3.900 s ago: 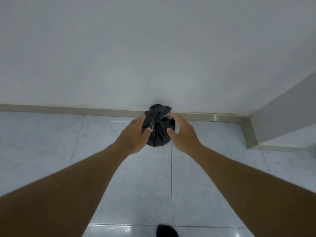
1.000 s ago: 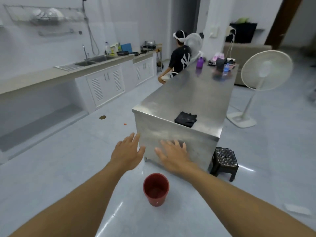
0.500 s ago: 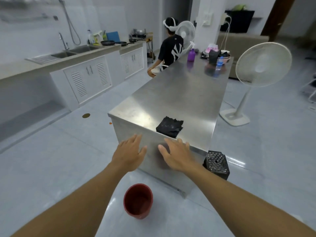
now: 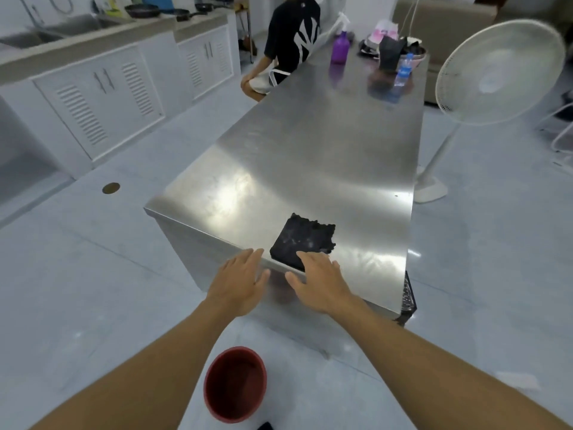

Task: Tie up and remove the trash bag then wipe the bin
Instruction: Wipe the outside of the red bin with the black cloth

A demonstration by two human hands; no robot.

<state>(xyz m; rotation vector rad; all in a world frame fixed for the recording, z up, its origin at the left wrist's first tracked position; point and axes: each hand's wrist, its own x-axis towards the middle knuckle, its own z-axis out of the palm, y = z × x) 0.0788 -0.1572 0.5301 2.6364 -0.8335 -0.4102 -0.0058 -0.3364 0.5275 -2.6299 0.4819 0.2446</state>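
Observation:
A small red bin [image 4: 235,383] stands on the floor below my arms, with no bag in it. A folded black cloth [image 4: 304,239] lies near the front edge of the steel table [image 4: 310,156]. My right hand [image 4: 321,282] hovers with spread fingers at the cloth's near edge; whether the fingertips touch it is unclear. My left hand [image 4: 240,282] is just left of it at the table's front edge, fingers straight, holding nothing. The trash bag is out of view.
A person in a black shirt [image 4: 291,35] sits at the table's far left. A purple spray bottle [image 4: 340,48], a water bottle [image 4: 403,72] and other items crowd the far end. A white standing fan [image 4: 496,72] is right, a black stool [image 4: 407,301] by the corner, cabinets [image 4: 102,97] left.
I set the tied black bag by a wall, turned into the kitchen and walked up to the steel table. Both hands have risen from the table's front face to its top edge.

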